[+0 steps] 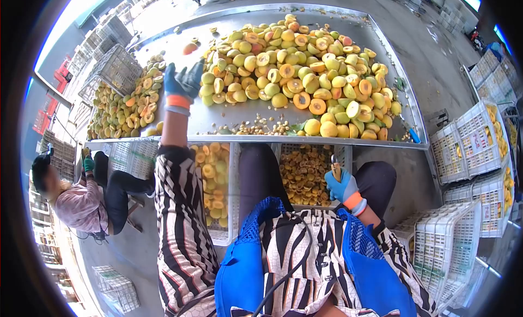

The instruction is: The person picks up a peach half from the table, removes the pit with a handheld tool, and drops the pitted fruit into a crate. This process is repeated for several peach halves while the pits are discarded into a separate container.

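My left hand (183, 83), in a blue-grey glove with an orange cuff, is raised above the metal table (201, 121) with its fingers spread and nothing in them. Just right of it lies a big heap of yellow peaches (289, 71), some whole and many halved. My right hand (342, 186), gloved the same way, is closed around a small tan-handled tool (335, 168) above my right thigh. Beside that hand, between my knees, a crate holds brownish fruit pieces (306, 175). Loose peach stones (256, 125) are scattered along the table's near edge.
Left on the table is another pile of halves (125, 107) with a tipped crate (117, 69). A crate of peaches (215, 180) stands by my left leg. Stacked crates (468, 148) line the right side. A seated co-worker (81, 202) is at left. A blue-handled object (414, 136) lies at the table's right corner.
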